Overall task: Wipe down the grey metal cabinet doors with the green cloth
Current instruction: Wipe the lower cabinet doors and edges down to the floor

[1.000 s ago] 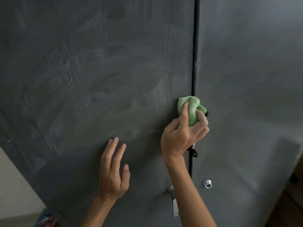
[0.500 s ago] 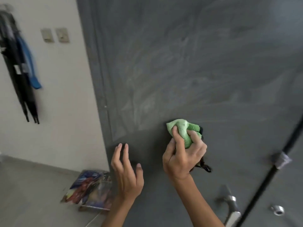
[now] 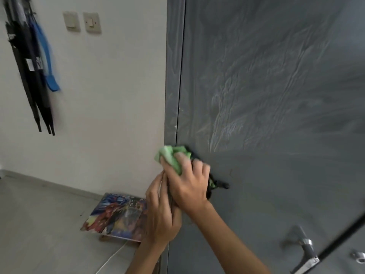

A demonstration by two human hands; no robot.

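My right hand (image 3: 189, 184) grips the bunched green cloth (image 3: 169, 155) and presses it against the left edge of the grey metal cabinet's left door (image 3: 276, 115), which shows pale wipe streaks. A black cord (image 3: 221, 184) hangs beside this hand. My left hand (image 3: 161, 214) lies just below and to the left, its fingers stretched up along the cabinet's side edge and touching the right hand. A sliver of the right door (image 3: 351, 246) shows at the bottom right, beyond the dark gap.
A silver lever handle (image 3: 305, 248) and a round lock (image 3: 358, 257) sit low on the doors. On the floor left of the cabinet lie a colourful printed cover (image 3: 116, 214) and a white cable (image 3: 112, 258). Umbrellas (image 3: 33, 76) and two wall switches (image 3: 82, 21) are on the white wall.
My right hand has swept the cloth leftward from the gap between the doors to the left door's outer edge. My left hand moved off the door face to the cabinet's side edge. The view turned left.
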